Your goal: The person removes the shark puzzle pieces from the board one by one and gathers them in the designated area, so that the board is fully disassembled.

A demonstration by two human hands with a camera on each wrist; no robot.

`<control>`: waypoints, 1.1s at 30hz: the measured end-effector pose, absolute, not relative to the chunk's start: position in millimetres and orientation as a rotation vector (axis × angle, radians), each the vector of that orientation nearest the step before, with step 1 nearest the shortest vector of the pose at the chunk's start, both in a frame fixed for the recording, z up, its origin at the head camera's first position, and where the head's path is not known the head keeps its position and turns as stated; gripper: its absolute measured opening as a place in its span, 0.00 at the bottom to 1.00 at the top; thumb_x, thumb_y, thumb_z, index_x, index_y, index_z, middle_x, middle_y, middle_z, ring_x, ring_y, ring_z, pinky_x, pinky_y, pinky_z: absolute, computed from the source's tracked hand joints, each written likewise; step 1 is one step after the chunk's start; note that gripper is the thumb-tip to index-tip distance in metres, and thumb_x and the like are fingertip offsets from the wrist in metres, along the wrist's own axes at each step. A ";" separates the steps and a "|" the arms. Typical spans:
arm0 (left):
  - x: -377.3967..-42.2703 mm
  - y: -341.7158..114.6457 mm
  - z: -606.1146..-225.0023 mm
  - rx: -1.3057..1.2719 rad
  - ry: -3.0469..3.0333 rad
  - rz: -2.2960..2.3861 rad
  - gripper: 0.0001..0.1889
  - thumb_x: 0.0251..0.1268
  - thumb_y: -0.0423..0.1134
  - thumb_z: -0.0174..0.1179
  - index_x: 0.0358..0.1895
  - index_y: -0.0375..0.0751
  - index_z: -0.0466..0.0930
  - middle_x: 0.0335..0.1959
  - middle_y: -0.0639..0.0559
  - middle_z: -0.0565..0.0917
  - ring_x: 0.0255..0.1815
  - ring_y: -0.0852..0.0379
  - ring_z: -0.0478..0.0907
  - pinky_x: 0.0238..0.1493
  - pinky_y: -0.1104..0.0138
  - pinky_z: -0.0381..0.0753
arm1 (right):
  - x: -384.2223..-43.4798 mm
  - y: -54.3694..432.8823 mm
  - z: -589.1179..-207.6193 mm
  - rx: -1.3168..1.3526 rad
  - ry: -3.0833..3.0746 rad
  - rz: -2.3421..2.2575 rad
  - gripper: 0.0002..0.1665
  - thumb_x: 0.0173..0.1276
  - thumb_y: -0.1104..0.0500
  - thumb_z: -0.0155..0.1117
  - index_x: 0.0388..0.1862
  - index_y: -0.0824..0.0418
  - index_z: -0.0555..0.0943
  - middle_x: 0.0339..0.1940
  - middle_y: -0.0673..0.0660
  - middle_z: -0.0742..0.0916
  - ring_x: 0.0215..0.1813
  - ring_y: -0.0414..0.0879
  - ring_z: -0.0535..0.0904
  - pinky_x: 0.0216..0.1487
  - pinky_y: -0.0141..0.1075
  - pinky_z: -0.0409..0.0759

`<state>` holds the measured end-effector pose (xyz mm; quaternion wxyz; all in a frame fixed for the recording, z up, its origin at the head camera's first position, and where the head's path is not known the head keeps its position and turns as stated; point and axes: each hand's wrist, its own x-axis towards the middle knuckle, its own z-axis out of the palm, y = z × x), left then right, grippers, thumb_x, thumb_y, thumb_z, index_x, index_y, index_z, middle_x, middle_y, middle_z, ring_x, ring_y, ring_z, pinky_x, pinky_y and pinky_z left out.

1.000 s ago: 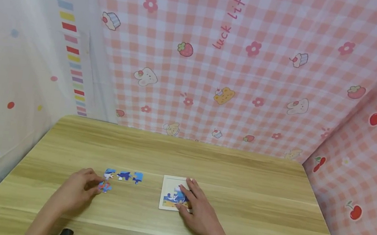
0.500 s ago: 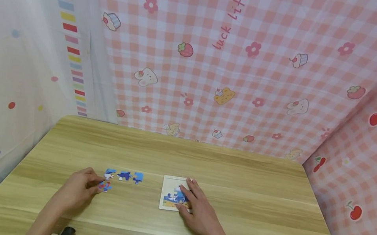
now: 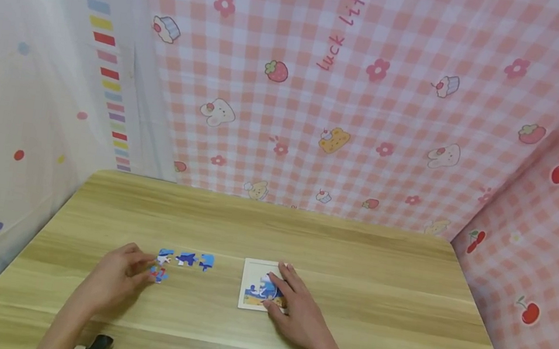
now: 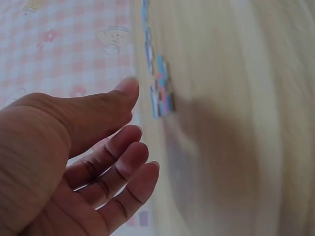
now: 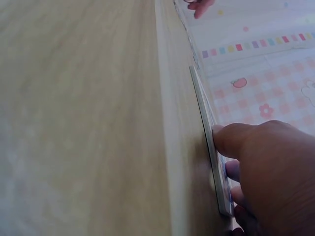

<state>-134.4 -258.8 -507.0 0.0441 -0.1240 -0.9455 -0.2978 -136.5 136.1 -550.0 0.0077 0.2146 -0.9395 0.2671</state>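
Observation:
My left hand hovers beside a red and blue jigsaw piece. In the left wrist view the thumb and fingers of that hand are apart with nothing between them, and the pieces lie on the table beyond. Behind the red and blue piece runs a row: a blue and white piece, a dark blue one and a light blue one. My right hand rests on a white-framed puzzle tray, partly filled with pieces and partly covered by fingers. Its thumb presses near the tray's edge.
The wood-grain table ends at a pink checked cloth at the back. Another checked cloth hangs on the right, and a white dotted one on the left.
My left fingers have come slightly away from the red and blue piece, which stays on the table. The right hand stays on the tray; the head view has shifted a little.

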 end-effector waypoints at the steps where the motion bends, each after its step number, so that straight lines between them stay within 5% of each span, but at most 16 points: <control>1: -135.0 -257.2 -505.3 -0.392 -2.876 -0.911 0.18 0.56 0.32 0.74 0.51 0.30 0.86 0.33 0.53 0.78 0.31 0.66 0.71 0.33 0.70 0.77 | -136.7 136.2 -550.0 0.669 -2.941 0.838 0.34 0.75 0.46 0.63 0.76 0.55 0.72 0.83 0.56 0.65 0.85 0.54 0.56 0.76 0.57 0.67; 9: -142.7 -233.5 -498.8 -0.474 -2.785 -0.966 0.16 0.58 0.29 0.72 0.51 0.32 0.87 0.36 0.50 0.82 0.35 0.55 0.81 0.34 0.70 0.81 | -137.9 136.4 -549.6 0.655 -2.959 0.857 0.35 0.74 0.45 0.64 0.76 0.54 0.72 0.84 0.55 0.64 0.85 0.54 0.55 0.79 0.55 0.63; 23: -161.9 -173.9 -503.9 -0.544 -2.795 -1.165 0.15 0.64 0.32 0.70 0.53 0.34 0.86 0.38 0.51 0.82 0.38 0.61 0.78 0.34 0.73 0.79 | -139.2 140.8 -544.6 0.633 -2.978 0.859 0.35 0.73 0.44 0.65 0.75 0.54 0.73 0.83 0.53 0.66 0.84 0.53 0.58 0.79 0.52 0.64; 33: -168.9 -130.9 -505.0 -0.645 -2.747 -1.201 0.13 0.63 0.32 0.70 0.51 0.35 0.87 0.39 0.46 0.84 0.42 0.53 0.80 0.39 0.69 0.81 | -139.7 148.4 -539.1 0.640 -2.957 0.825 0.34 0.70 0.45 0.69 0.71 0.57 0.77 0.80 0.55 0.70 0.82 0.53 0.62 0.78 0.50 0.65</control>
